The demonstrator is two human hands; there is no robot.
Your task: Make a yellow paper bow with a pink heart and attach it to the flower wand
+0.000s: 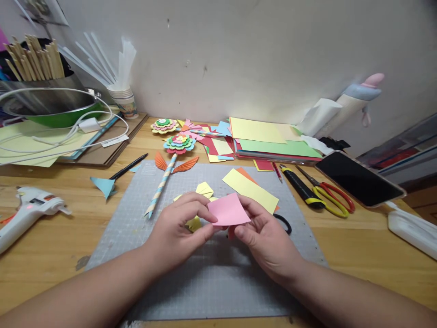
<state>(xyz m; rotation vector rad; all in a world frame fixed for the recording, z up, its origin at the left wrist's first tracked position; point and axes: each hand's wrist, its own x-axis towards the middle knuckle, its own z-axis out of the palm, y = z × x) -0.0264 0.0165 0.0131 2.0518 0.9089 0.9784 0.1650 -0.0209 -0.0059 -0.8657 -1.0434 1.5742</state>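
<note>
A small pink piece of paper (228, 209) is held up above the grey cutting mat (177, 282). My left hand (182, 223) pinches its left edge between thumb and fingers. My right hand (268, 237) has its fingers closed at the paper's right side, with the thumb low in front. Behind my left hand lie yellow paper pieces (204, 189), partly hidden. A pale yellow paper strip (252, 189) rests over an orange sheet beyond my right hand. Next to that hand a black loop handle (284, 223) shows, the rest covered.
A paper flower on a striped stem (160, 189) lies on the mat's left. A white glue gun (37, 209) stands far left. On the right are a black-yellow cutter (302, 187), scissors (332, 198) and a phone (360, 177). Coloured paper (259, 130) is stacked by the wall.
</note>
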